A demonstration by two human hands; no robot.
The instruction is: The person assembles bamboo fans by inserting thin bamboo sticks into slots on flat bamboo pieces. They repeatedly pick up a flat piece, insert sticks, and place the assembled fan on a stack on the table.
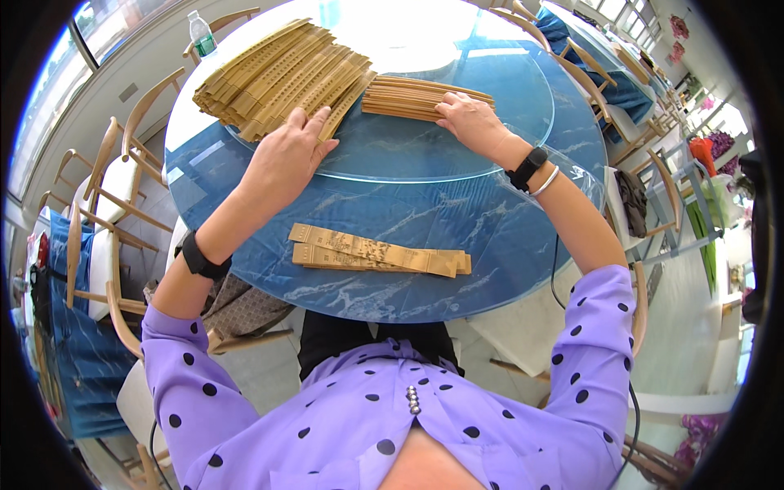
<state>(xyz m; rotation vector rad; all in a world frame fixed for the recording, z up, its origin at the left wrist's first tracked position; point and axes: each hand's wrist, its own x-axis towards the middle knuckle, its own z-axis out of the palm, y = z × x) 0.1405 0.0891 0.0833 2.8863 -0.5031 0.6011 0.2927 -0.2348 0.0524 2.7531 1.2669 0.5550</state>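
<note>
A large fanned pile of long, narrow brown paper sleeves (278, 69) lies on the far left of the glass turntable. My left hand (287, 155) rests at the near right edge of this pile, fingers spread and thumb apart, touching the sleeve ends. To the right lies a neater stack of brown paper sleeves (400, 98), set edge-on in a row. My right hand (474, 122) is closed over its right end, fingers on the top and thumb at the near side. Nearer me, a few loose sleeves (367, 251) overlap flat on the table, dark print showing.
The round glass turntable (441, 163) sits on a blue marbled table (384, 298). A plastic bottle (201, 34) stands at the far left rim. Wooden chairs (110, 188) surround the table. A black cable (555, 282) hangs by the right edge.
</note>
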